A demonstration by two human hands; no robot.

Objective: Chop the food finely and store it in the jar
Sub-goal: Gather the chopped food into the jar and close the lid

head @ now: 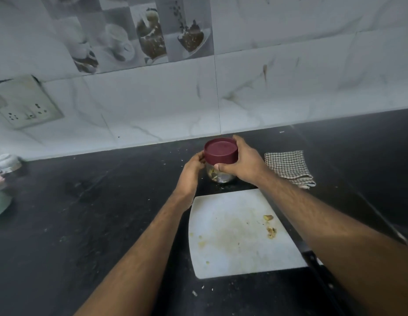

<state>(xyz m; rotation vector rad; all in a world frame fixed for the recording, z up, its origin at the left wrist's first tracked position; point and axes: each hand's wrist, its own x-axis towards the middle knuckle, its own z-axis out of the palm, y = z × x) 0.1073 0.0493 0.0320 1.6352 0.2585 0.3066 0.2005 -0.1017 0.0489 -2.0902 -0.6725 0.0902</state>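
Note:
A small glass jar (221, 176) with bits of chopped food inside stands on the black counter beyond the white chopping board (232, 247). A maroon lid (220, 150) sits on top of the jar. My right hand (244, 164) grips the lid from the right, thumb in front and fingers round the back. My left hand (192, 171) holds the glass body from the left. A few yellowish food scraps (270, 226) and a stain lie on the board. A knife (312, 256) lies along the board's right edge, mostly hidden under my right forearm.
A folded checkered cloth (289, 167) lies right of the jar. At the far left edge stand a pale container (6, 164) and a green object (0, 204). A socket plate (25, 103) is on the tiled wall. Crumbs dot the black counter (107, 201).

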